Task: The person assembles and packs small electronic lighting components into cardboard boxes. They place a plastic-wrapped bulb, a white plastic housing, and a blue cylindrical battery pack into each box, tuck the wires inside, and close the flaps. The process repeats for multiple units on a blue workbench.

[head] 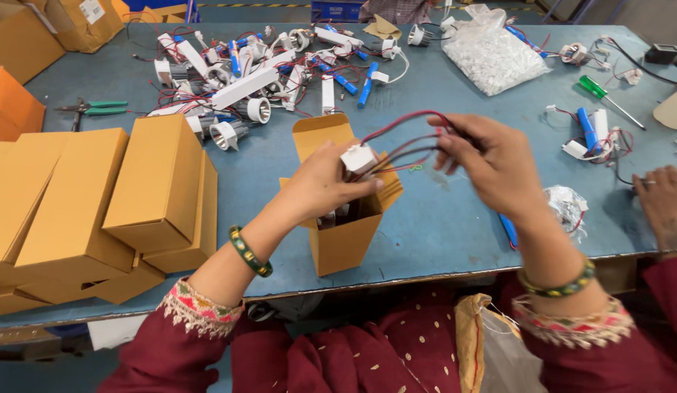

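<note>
item: open cardboard box [346,233], frame centre. left hand [320,185] clamped on white connector block [358,157] at its mouth; right hand [491,164] pinching red-black wires [404,138]. advice: coil wires inward, keep flap [320,135] clear.

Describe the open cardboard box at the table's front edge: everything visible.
The open box is plain tan cardboard, tall and narrow, standing upright near the blue table's front edge, top flap raised. The left hand presses a small white part into its mouth; red and black wires loop from there to the right hand.
</note>
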`<state>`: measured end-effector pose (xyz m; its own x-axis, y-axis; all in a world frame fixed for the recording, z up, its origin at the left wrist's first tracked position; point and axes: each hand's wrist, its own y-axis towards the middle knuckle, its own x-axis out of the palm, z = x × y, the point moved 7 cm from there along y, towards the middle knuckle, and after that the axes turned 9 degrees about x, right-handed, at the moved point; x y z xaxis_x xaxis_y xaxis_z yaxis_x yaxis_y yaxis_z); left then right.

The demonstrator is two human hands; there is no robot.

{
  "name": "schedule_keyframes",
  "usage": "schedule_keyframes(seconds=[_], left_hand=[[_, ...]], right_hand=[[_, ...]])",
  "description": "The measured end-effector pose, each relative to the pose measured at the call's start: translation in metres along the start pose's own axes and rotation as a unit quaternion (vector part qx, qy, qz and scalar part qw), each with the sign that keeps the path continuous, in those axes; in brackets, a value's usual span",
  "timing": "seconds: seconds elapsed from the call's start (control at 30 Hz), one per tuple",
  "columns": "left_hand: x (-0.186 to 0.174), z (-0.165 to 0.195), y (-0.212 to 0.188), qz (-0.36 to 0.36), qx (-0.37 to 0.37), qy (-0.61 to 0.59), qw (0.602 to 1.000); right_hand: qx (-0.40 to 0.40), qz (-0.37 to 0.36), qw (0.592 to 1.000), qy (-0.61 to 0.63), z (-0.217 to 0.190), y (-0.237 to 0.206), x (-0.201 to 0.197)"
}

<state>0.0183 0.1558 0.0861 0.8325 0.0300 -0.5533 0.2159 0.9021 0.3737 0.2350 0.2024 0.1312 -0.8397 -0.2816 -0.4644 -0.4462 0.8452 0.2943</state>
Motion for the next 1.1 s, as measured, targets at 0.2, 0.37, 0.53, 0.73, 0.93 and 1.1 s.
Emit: schedule_keyframes(seconds=[0.2, 0.37, 0.53, 0.73, 0.93, 1.1], left_hand=[[-0.014, -0.027, -0.004, 0.021, -0.01, -0.135, 0.991], [-0.042, -0.048, -0.012, 0.057, 0.008, -0.096, 0.994], [-0.043, -0.063, -0.019, 0.095, -0.043, -0.188, 0.977], [-0.036, -0.064, -0.006, 0.086, -0.002, -0.236, 0.968], [-0.045, -0.08, -0.003, 0.068, -0.034, -0.219, 0.973], [-0.047, -0.055, -0.01, -0.051, 0.043, -0.254, 0.965]], right_hand=[[-0.062, 0.081, 0.994, -0.042, -0.021, 0.012, 0.054], [-0.162, 0.158, 0.942, -0.25, -0.053, -0.001, 0.092], [-0.209, 0.165, 0.909, -0.32, -0.077, -0.014, 0.105], [-0.19, 0.07, 0.932, -0.301, -0.067, -0.022, 0.151], [-0.166, 0.004, 0.925, -0.343, -0.036, 0.0, 0.161], [-0.149, -0.043, 0.943, -0.294, -0.025, 0.006, 0.147]])
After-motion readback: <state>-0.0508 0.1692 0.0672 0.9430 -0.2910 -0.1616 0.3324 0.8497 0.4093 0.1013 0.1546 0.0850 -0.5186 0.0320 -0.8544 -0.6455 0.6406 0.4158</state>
